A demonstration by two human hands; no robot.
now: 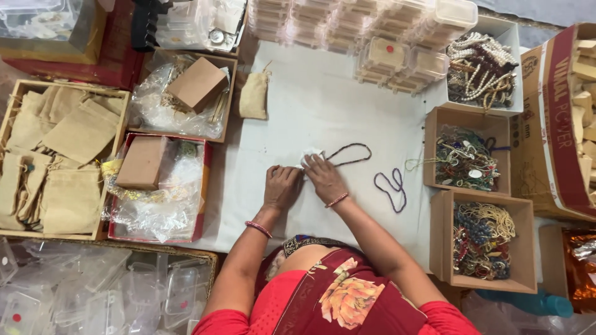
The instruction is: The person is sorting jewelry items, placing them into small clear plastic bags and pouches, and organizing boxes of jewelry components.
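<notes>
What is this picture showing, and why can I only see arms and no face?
The camera sits on a person's head and looks straight down, so you see only their arms. The left hand and right hand rest together on a white cloth. The right hand touches a small white piece at the end of a dark bead necklace. Another purple necklace lies beside it. Around them are boxes of beads, cloth pouches and clear plastic boxes.

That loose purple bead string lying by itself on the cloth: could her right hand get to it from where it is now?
Probably yes. The purple bead string lies on open white cloth just beside the right hand, with nothing between them.
</notes>
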